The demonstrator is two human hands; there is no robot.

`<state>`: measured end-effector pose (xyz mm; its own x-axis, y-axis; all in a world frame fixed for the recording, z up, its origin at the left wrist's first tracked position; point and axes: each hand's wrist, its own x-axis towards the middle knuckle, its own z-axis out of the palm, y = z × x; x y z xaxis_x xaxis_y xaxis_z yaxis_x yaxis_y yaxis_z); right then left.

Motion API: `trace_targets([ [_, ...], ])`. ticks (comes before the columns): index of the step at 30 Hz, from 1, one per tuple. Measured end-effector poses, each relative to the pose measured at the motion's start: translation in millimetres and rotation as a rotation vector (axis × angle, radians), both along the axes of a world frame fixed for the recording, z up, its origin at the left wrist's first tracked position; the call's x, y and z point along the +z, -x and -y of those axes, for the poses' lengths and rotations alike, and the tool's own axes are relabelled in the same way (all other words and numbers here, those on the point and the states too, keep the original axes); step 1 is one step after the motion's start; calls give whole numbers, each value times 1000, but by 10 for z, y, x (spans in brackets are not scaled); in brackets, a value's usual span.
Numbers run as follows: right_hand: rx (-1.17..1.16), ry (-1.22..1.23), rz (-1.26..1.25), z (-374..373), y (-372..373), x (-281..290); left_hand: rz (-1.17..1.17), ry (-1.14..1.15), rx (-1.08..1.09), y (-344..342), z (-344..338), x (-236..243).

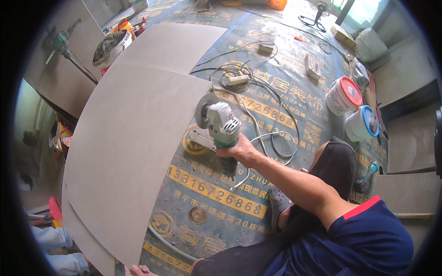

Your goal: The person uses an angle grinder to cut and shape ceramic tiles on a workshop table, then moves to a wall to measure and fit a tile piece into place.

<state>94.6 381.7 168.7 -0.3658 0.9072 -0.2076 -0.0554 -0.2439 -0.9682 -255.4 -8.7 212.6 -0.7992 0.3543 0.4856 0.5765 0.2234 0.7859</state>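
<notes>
Gripping the grinder (223, 120) by its green body, the right hand (237, 152) is closed around it, out ahead of the person at the edge of the tile (133, 142); whether the disc (206, 110) touches the tile cannot be told. The left hand (140, 271), well apart and nearer the person, lies by the tile's near corner, too cropped to tell whether it grips. The grinder looks rigid and fairly heavy, best held by the body, clear of the disc. The tile is likely stiff, smooth and brittle, best taken by its edges with both hands. Beyond the tile, ahead and left of the right hand, a bucket (120, 50) holds grey paste. Right of that hand, a red-lidded tub (337, 99) hides its contents; a blue-rimmed tub (354, 129) beside it shows none clearly.
</notes>
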Motion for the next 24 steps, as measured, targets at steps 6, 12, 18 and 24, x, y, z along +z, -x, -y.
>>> trace_targets([
  [6, 194, 64, 44, 178, 192, 146, 265, -189, -34, -116, -118, 145],
  [12, 200, 114, 10, 134, 20, -46, 582, -171, 79, -299, -292, 444],
  [18, 76, 78, -143, -69, 73, -134, 552, -36, 58, -336, -271, 661],
  [24, -37, 85, -336, -328, 140, -451, 556, 35, 56, -252, -206, 593],
])
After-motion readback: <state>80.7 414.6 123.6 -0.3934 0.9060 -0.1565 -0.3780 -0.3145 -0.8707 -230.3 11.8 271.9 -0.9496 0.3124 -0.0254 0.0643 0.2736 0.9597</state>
